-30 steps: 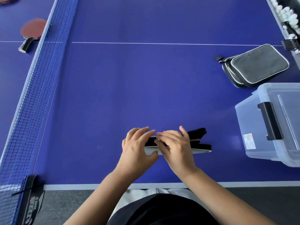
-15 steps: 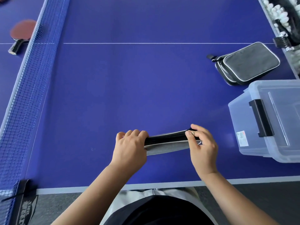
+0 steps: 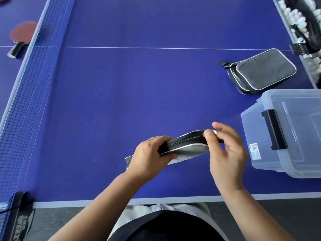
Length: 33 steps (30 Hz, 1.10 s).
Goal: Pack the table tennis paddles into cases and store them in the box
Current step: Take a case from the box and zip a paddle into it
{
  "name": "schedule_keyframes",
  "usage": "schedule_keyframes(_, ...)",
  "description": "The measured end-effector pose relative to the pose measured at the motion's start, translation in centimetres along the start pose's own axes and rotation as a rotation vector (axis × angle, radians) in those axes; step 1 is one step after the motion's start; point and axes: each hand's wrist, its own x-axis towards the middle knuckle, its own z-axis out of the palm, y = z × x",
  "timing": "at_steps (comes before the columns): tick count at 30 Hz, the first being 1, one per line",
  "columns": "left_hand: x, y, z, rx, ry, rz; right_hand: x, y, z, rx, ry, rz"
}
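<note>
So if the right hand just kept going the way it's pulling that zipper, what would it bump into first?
Probably the clear plastic box. The right hand pinches the zipper pull at the end of the case, and its near wall lies just beyond, though depth is hard to judge from one view.

Blue net [image 3: 26, 94] spans table [image 3: 139, 84]; white balls [image 3: 295, 13] far right.

Zipped case [image 3: 186, 145] between left hand [image 3: 149, 159] and right hand [image 3: 225, 153], beside clear box [image 3: 257, 117]

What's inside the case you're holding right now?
Cannot be seen: the case is zipped along its visible edge, left hand gripping one end, right hand pinching the zipper end. Its contents are covered.
</note>
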Motion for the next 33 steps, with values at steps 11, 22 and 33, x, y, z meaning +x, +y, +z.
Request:
schedule_keyframes(11,-1.4,3.7,-1.3,-0.226,0.174,0.070,-2.7,-3.0,1.9,0.102,-0.138,-0.045)
schedule_keyframes(22,-3.2,2.7,-2.7,-0.350,0.204,-0.043,-1.7,1.6,1.7,0.166,-0.143,0.364)
schedule_keyframes(33,-4.2,1.9,-3.4,-0.392,0.246,-0.047,-0.5,3.2,0.1,0.153,-0.184,0.587)
